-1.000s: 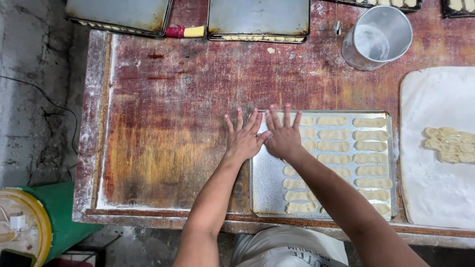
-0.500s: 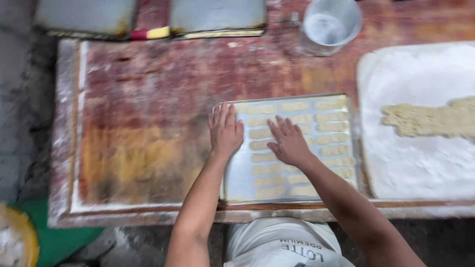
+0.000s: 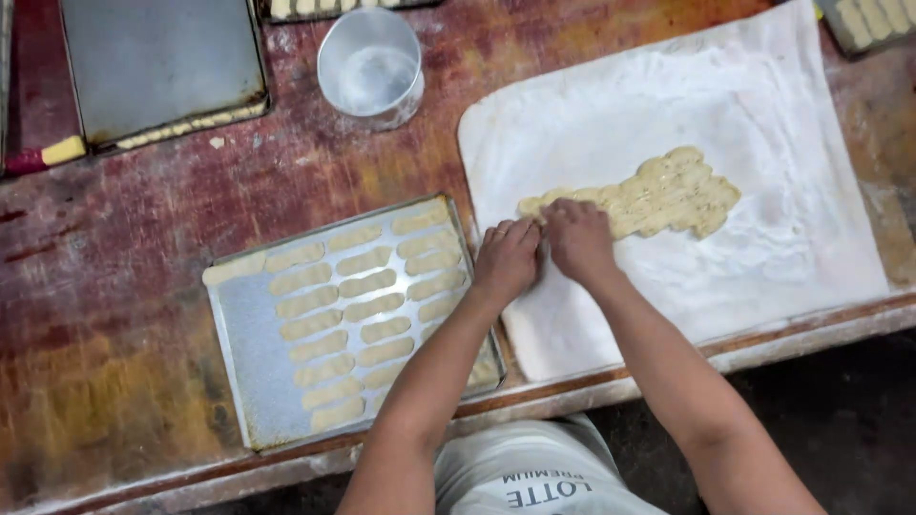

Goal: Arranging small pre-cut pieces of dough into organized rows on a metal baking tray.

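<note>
A flat sheet of pale dough (image 3: 658, 195) lies on a floured white cloth (image 3: 763, 257) at the right of the table. My left hand (image 3: 509, 259) and my right hand (image 3: 577, 238) sit side by side at the dough's left end, fingers curled and pinching its edge. Just left of my hands is a metal baking tray (image 3: 243, 372) filled with several finger-shaped dough strips (image 3: 358, 286) in rows; its left part is bare.
A metal cup (image 3: 372, 69) with flour stands at the back. An unfilled baking tray (image 3: 157, 62) lies at the back left, another tray with dough pieces (image 3: 873, 21) at the top right corner. The worn red wooden table (image 3: 105, 286) shows at the left.
My hands left the tray of strips and moved right onto the dough sheet on the cloth. The view has shifted right with them.
</note>
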